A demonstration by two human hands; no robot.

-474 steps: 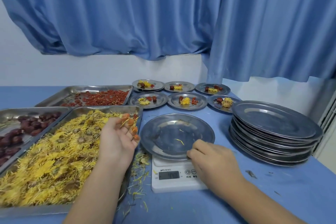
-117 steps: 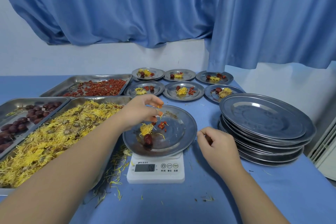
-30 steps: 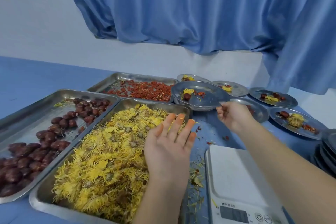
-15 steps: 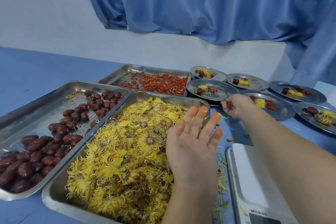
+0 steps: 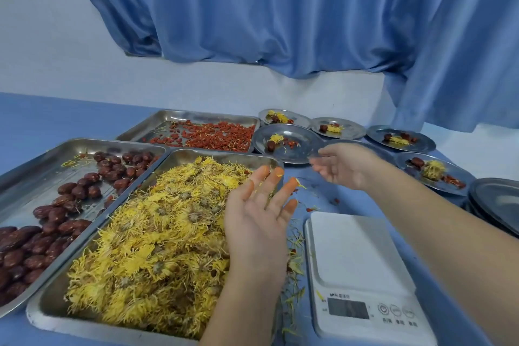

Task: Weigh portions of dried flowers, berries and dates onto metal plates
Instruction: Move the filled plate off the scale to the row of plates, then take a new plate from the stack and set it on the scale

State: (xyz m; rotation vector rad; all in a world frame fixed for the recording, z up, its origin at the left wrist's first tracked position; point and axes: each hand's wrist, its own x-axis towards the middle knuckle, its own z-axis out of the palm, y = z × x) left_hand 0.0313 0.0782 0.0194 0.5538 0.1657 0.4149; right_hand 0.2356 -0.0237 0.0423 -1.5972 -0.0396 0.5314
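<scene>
Yellow flowers (image 5: 157, 233), red berries (image 5: 213, 136), blue curtain (image 5: 280, 14).

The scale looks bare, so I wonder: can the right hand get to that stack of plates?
Probably yes. The right hand is open and holds nothing, and the plate stack lies off to its right, with nothing between them.

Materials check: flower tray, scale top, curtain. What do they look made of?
Flower tray: likely stainless steel, semi-polished; grey metal with blurry reflections on its wall.
Scale top: matte white, probably plastic, glass not excluded; flat, no glare.
Curtain: blue fabric, slight sheen; hangs in soft folds.
</scene>
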